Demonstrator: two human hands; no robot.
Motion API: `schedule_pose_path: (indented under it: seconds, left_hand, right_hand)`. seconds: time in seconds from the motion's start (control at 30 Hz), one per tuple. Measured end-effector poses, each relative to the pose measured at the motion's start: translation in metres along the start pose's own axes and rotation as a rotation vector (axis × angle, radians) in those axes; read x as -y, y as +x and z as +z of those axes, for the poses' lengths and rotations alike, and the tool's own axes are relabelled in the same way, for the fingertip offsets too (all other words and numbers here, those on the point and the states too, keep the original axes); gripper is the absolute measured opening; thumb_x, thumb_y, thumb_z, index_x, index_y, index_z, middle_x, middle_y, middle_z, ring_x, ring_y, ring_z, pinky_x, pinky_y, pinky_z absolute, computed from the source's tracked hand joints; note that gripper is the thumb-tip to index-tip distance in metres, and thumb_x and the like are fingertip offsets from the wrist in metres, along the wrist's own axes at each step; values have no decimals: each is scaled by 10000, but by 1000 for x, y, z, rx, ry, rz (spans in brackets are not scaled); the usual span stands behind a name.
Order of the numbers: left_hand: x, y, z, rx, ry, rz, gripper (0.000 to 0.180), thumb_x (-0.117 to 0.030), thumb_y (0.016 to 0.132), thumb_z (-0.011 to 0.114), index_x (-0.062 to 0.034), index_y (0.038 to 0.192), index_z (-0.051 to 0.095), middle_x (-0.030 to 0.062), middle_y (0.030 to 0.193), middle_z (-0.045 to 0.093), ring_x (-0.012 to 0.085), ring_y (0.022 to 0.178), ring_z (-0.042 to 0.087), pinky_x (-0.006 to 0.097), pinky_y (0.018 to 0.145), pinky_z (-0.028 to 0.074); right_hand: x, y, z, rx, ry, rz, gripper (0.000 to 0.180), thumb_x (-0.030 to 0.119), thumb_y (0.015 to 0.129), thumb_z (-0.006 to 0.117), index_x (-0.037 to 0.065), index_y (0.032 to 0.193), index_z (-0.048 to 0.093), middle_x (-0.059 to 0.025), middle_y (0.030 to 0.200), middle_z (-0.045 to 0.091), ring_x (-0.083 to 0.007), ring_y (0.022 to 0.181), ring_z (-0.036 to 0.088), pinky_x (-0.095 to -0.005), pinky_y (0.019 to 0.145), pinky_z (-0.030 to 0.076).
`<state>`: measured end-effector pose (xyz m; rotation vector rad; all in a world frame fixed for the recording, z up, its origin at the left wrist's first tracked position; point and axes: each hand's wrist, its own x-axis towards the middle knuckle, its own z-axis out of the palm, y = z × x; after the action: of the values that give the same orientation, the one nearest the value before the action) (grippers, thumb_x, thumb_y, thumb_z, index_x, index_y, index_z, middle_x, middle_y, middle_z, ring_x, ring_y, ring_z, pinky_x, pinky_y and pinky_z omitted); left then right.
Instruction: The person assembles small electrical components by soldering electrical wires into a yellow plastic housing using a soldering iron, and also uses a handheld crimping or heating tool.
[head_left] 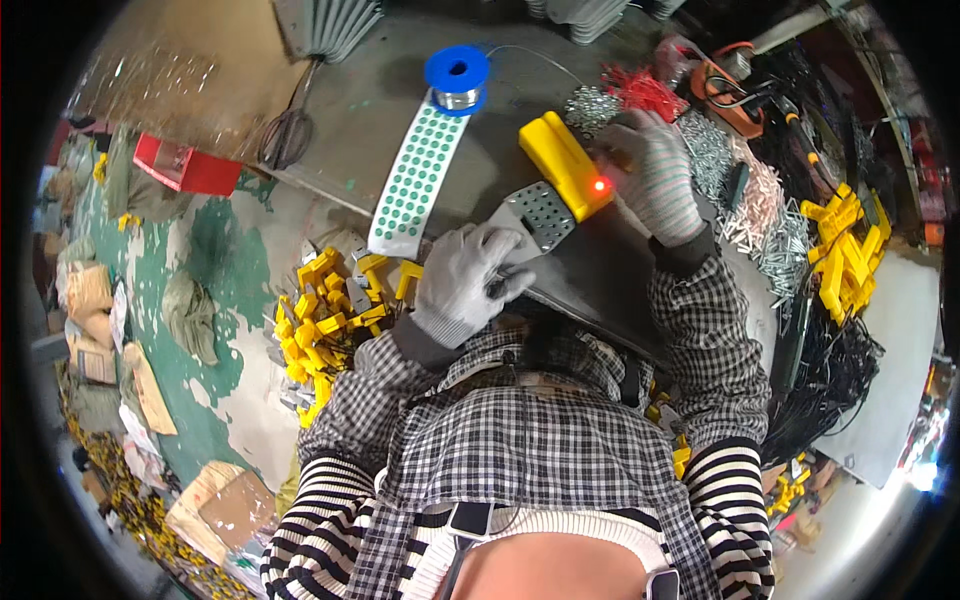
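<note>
My left hand [468, 280], in a grey glove, is closed on the grey end of a yellow-and-grey device [565, 165]. This device has a blocky yellow body and a flat grey face dotted with dark holes, and it lies tilted over the dark bench. A red light glows at its right side. Beside that light is my right hand [655, 175], gloved in grey with thin stripes. Its fingers are curled together; what they pinch, if anything, is too small to make out.
Behind the device stand a blue solder spool [457, 70] and a white strip of green round stickers [420, 175]. Screws [705, 150] and red wires [640, 90] are heaped at right, near yellow parts [845, 250]. More yellow pieces [325, 320] are piled at left. Scissors [287, 135] lie farther back.
</note>
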<state>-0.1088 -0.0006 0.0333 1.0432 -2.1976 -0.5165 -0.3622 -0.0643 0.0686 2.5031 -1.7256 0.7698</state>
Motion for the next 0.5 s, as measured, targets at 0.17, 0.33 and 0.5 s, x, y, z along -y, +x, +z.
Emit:
schedule_pose_path:
  seconds: [0.17, 0.33, 0.5]
  left_hand:
    - [1, 16, 12, 83, 31, -88, 298, -231, 754, 759, -72, 940, 589, 112, 805, 599, 314, 710, 595, 418, 606, 460]
    - [-21, 54, 5, -23, 53, -74, 270, -98, 729, 777, -69, 963, 646, 84, 917, 605, 240, 827, 623, 351, 708, 498]
    - [-48, 123, 55, 119, 551, 19, 580, -355, 788, 715, -67, 1251, 516, 98, 1029, 610, 282, 951, 578, 426, 807, 443]
  right_hand:
    - [-39, -15, -27, 268, 155, -159, 302, 75, 775, 642, 84, 1073, 690, -142, 1100, 631, -308, 1011, 604, -389, 885, 476]
    - [-128, -21, -55, -616, 496, 634, 280, 9, 835, 614, -2, 1114, 634, -146, 978, 683, -238, 904, 651, -337, 818, 505]
    - [-198, 17, -23, -215, -327, 909, 210, 222, 853, 630, 97, 1016, 673, -206, 952, 673, -380, 946, 631, -442, 817, 502]
